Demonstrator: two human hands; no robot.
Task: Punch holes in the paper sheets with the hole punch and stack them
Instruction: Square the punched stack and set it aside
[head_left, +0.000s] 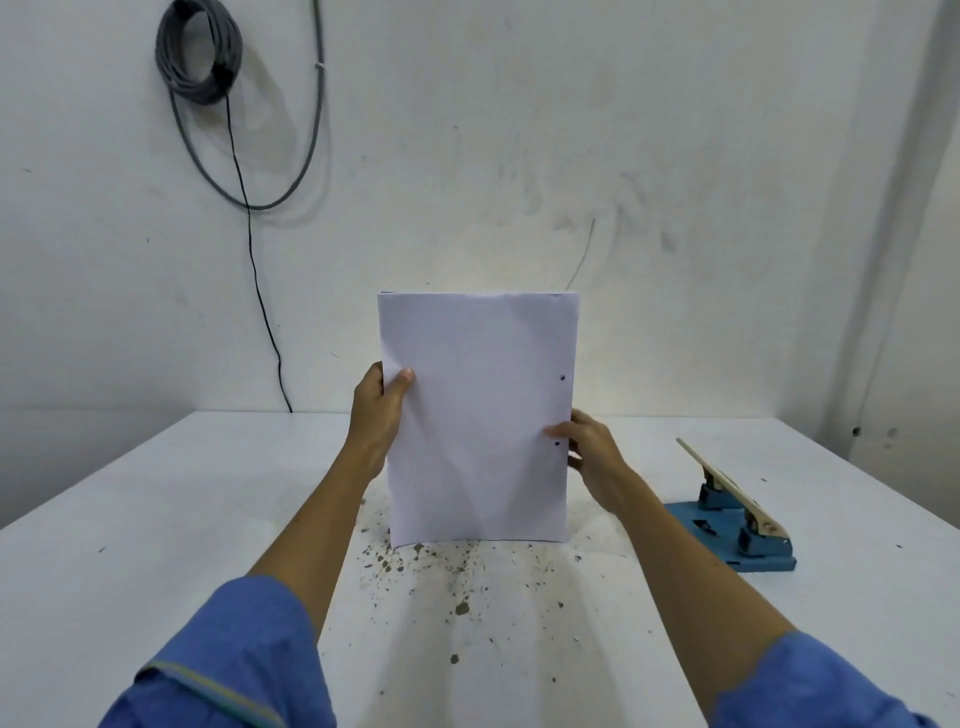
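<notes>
We hold the white paper sheets (475, 415) upright on the white surface (156, 519); bottom edge seems to rest on it; 2 holes show near the right edge, so punching looks done. Left hand (382, 410) & right hand (589, 457) pinch the side edges. Blue metal hole punch (737, 525) sits apart at right; prob. squaring the stack, then laying it down.

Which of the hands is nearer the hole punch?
Right. The right hand grips the paper's punched edge, just left of the hole punch; the left hand holds the far edge.
</notes>
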